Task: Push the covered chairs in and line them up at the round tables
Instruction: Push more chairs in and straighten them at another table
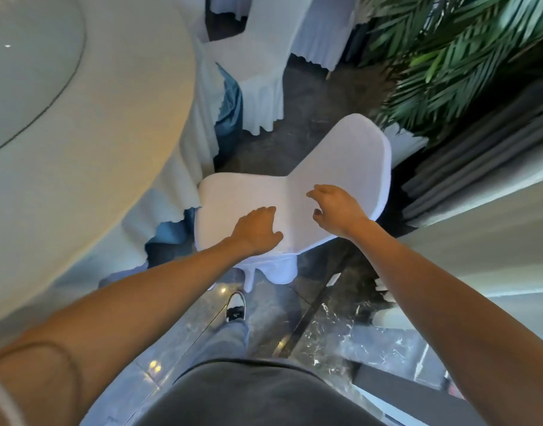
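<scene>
A chair in a smooth white cloth cover (294, 192) stands on the floor just beside the big round table with the cream cloth (116, 155). Its seat points toward the table, and the front edge of the seat sits right at the hanging tablecloth. The chair back leans away to the right.

The left hand (257, 230) lies on the seat with its fingers out flat and its thumb spread to the side. It holds nothing. The right hand (337, 207) is over the place where the seat meets the back. Its fingers are spread and bent a little, and nothing is in it. I cannot tell if it touches the cover.

A second white covered chair (264, 63) stands farther along the table, well apart from the first one. A bit of blue cloth (230, 106) shows under the tablecloth. Green palm leaves (448, 50) fill the top right corner. Grey pleated curtains (479, 149) hang on the right. The shiny dark marble floor (331, 327) is below, with one black and white shoe (235, 305) on it.
</scene>
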Demonstrator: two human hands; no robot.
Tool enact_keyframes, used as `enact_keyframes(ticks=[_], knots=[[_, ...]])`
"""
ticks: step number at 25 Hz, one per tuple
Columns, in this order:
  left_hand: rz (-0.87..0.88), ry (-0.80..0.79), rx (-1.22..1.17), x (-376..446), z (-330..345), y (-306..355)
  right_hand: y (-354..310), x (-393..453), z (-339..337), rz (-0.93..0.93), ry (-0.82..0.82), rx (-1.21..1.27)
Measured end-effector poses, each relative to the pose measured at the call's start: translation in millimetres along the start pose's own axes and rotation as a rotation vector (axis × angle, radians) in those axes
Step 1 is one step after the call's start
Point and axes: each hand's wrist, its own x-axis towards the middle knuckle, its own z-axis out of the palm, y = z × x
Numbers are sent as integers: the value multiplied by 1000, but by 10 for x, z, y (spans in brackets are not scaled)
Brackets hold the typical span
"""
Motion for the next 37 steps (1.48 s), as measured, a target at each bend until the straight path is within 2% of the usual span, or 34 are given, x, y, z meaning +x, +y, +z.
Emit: enact_keyframes(ticks=[6,12,19,23,25,29,33,37], knots=[[58,-72,-12,751,-103,477,699,427,-129,21,16,-108],[74,-137,-89,1354,195,875,1445,652,-287,-49,24,-237],[-41,-211,-155,1941,554,1622,2414,1028,-480,-184,-13,-269],[-74,-187,-88,2332,909,2178,2859,1352,-527,-379,-81,-363],[-131,-176,-57,2479,1086,2364,2918,1563,-502,-443,-99,-380],[-244,14,-32,2582,1316,2381,2889,1878,-530,-636,-116,-503],[-256,127,-125,2552,1407,2333,2881,1944,-472,-732,-68,-565],[-215,161,-139,2313,1277,2032,2594,1974,-362,-816,-15,-551]])
